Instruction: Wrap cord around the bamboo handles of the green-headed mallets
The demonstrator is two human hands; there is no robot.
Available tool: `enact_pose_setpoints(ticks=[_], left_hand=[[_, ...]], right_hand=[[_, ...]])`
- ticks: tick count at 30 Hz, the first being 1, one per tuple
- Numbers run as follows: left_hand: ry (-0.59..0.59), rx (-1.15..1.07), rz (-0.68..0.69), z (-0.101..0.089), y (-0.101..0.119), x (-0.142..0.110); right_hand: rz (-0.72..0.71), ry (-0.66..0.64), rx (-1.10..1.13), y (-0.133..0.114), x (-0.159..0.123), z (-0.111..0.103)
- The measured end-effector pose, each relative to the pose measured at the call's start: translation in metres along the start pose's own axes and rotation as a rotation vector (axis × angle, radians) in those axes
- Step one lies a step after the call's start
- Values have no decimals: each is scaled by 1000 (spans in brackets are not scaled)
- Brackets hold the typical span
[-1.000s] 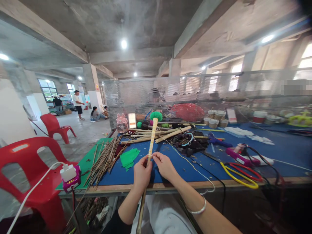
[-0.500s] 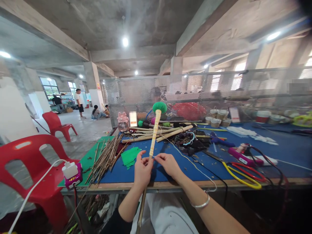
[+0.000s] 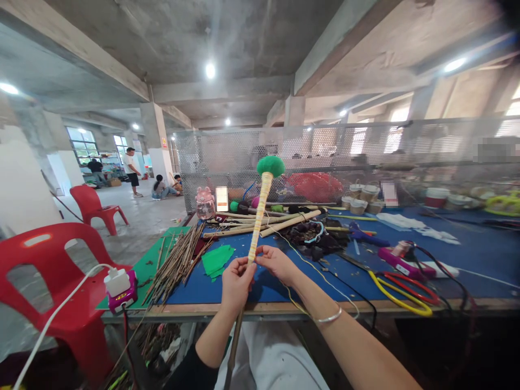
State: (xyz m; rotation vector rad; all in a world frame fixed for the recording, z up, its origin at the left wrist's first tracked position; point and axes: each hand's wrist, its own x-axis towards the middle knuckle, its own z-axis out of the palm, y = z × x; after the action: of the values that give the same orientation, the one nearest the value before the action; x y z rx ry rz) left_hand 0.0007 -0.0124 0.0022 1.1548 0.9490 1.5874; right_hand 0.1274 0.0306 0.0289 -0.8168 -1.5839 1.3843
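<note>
My left hand is closed round a long wooden stick, which leans up and away from me over the table edge. Pale yellow and white thread is wound in bands round its upper part, and a round green fuzzy head tops it. Against the lower end of the winding, my right hand pinches, touching the stick beside the left fingers. A yellowish strand hangs below the right hand, so it seems to hold the thread; the pinch point is too small to make out. A silver bangle circles my right wrist.
Thin twigs and a green cloth piece lie left on the blue table. Thicker sticks, dark scraps, yellow-handled cutters and a purple power strip lie beyond and right. Red chairs stand left; a mesh screen rises behind.
My right hand has moved up and slightly left, closer against the stick. The left fingers have closed more round it. The green head has shifted up and right.
</note>
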Motion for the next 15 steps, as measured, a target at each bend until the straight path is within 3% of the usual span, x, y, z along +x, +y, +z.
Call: enact_pose_setpoints(ticks=[6, 9, 12, 15], left_hand=[[97, -114, -10, -4, 4, 3], [90, -116, -11, -6, 4, 4], [67, -108, -17, -6, 2, 4], [69, -106, -17, -5, 1, 4]], right_hand=[[117, -50, -162, 0, -23, -1], [63, -9, -279, -1, -40, 0], [27, 101, -417, -2, -58, -3], [72, 311, -472, 3, -83, -16]])
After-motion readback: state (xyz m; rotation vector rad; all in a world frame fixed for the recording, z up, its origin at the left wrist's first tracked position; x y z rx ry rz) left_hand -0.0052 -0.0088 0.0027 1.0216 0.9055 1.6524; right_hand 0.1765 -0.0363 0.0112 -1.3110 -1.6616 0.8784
